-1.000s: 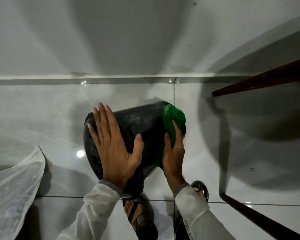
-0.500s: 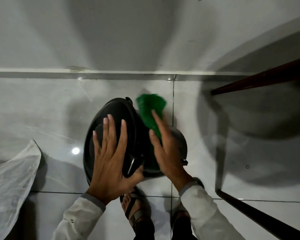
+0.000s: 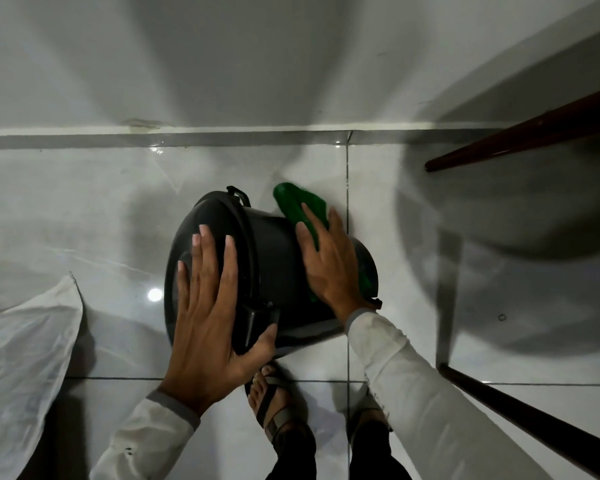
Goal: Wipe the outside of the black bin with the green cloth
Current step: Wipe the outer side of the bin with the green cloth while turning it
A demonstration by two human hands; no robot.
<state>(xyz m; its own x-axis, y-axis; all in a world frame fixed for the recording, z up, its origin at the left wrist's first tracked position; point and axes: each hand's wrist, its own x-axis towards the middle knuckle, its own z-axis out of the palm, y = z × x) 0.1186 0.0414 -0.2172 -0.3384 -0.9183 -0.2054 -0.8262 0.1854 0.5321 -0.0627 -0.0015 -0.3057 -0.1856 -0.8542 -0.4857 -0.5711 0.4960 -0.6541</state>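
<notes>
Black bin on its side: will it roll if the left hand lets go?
Probably: the bin is round-walled and tilted on glossy tile, steadied by the left hand. It looks like light, stiff plastic, so the right hand pressing the cloth could shove it.

The black bin [image 3: 274, 258] is seen tipped on its side on the tiled floor [image 3: 395, 358]. The left hand [image 3: 208, 323] is laid flat on its lid end, fingers spread. The green cloth [image 3: 300, 206] is pressed against the bin's wall under the right hand [image 3: 329, 268]. A white bag [image 3: 21, 358] lies at left.
</notes>
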